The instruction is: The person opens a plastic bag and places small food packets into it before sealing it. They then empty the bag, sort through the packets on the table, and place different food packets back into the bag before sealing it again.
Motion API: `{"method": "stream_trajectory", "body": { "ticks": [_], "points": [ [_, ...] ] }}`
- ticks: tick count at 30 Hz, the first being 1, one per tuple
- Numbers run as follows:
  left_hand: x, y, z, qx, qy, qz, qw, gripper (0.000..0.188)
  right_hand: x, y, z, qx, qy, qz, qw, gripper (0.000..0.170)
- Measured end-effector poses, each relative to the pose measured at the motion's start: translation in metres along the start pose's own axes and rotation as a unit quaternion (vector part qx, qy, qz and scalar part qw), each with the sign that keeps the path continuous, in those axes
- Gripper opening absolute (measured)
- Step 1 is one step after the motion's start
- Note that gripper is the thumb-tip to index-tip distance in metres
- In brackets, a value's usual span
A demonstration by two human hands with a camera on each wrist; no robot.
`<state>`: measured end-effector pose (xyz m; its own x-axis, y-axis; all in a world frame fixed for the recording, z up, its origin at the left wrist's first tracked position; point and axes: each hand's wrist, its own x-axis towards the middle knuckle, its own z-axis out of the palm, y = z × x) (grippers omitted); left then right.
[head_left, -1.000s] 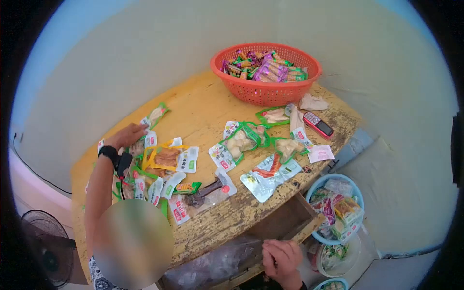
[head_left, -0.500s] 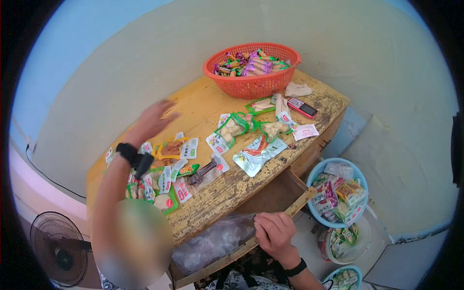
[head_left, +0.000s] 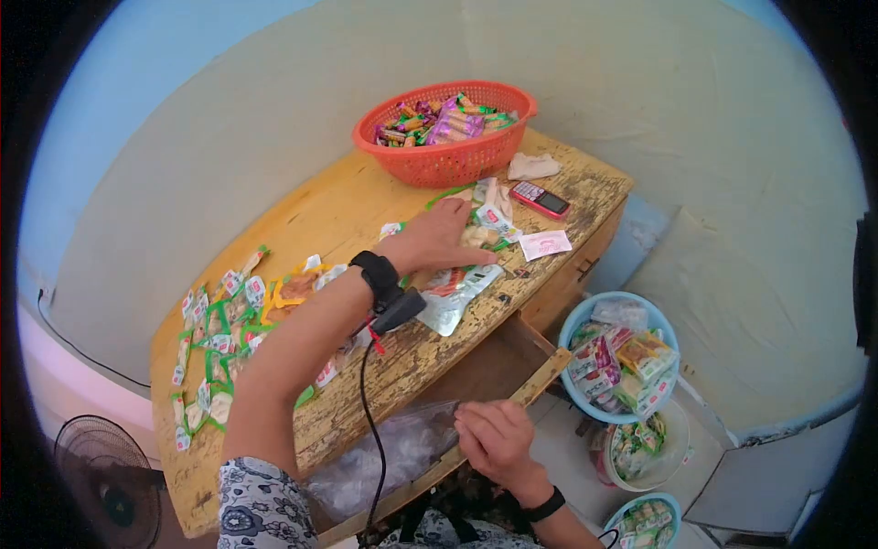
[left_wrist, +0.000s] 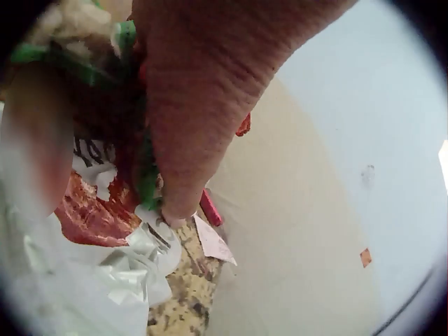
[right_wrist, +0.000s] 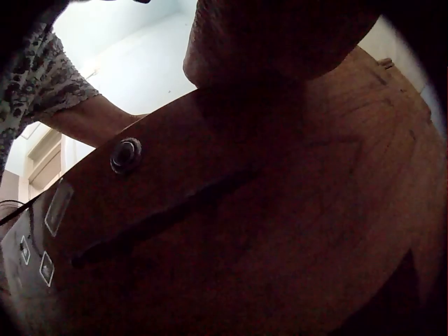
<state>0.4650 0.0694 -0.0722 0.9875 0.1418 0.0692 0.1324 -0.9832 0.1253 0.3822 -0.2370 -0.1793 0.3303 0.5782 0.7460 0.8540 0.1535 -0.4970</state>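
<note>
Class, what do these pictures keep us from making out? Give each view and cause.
Head: green-edged clear plastic packets, partly covered by the left hand.
Head: print on pink-and-white rectangular packet, too small.
Head: lowest blue round plastic basin, cut off by bottom edge.
Left wrist: silvery red-pictured foil packet, cut off by dark edge.

In the head view, the upper centre is being blocked by the red basket (head_left: 445, 166); below-left of it, a lane is being left over bare tabletop (head_left: 338, 212) — lower centre is being obstructed by the pulled-out drawer (head_left: 541, 373) and the right hand (head_left: 498, 444).
</note>
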Motion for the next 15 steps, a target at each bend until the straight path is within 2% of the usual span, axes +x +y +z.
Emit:
{"method": "stream_trajectory", "body": {
  "ticks": [3, 9, 12, 15],
  "points": [
    [-0.031, -0.009, -0.019, 0.009, -0.047, -0.027, 0.998, 0.115, 0.003, -0.001, -0.001, 0.005, 0.005, -0.003, 1.000, 0.019],
    [-0.125, -0.060, -0.030, 0.006, -0.006, -0.036, 0.999, 0.105, 0.005, -0.003, -0.002, 0.010, 0.005, -0.007, 1.000, 0.018],
    [-0.171, -0.066, -0.047, -0.007, -0.030, -0.074, 0.997, 0.100, 0.003, -0.001, 0.001, 0.008, 0.015, -0.017, 1.000, 0.018],
    [-0.205, -0.084, -0.048, 0.004, -0.003, -0.092, 0.996, 0.090, 0.004, -0.002, 0.002, 0.000, 0.020, -0.014, 1.000, 0.017]
  ]
}}
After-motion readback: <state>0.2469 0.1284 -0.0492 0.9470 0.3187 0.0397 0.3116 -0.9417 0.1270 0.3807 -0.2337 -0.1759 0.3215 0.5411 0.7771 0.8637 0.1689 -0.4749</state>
